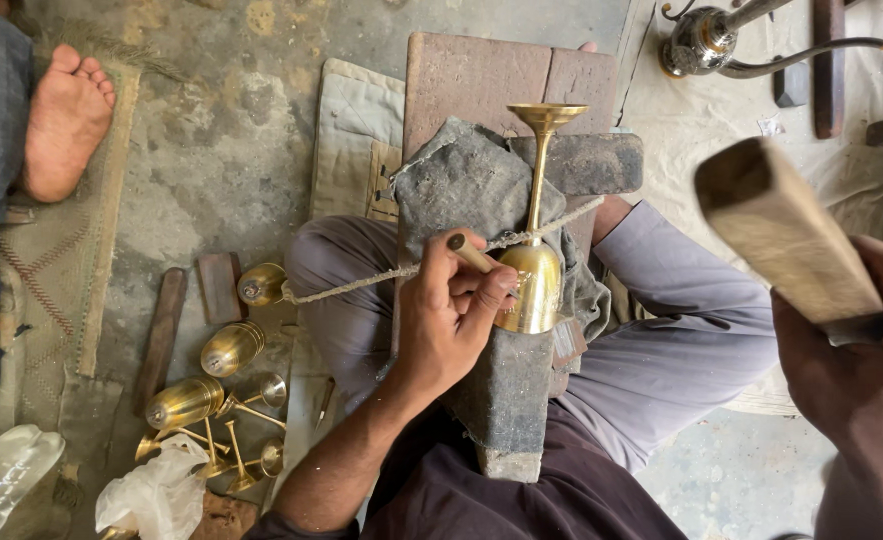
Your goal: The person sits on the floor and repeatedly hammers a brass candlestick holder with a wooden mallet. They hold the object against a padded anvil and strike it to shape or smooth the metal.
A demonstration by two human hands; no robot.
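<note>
The brass goblet (535,255) lies on a dark block (506,395), tied down by a rope (361,283) running out toward 9 o'clock. The left hand (448,315) blocks its 9 o'clock side. Toward 3 o'clock there is open room up to the raised wooden mallet (783,235). More goblets (216,385) crowd the floor at 8 o'clock.

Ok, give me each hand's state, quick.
Left hand: closed on a small chisel set against the brass goblet.
Right hand: closed on a wooden mallet block.
</note>
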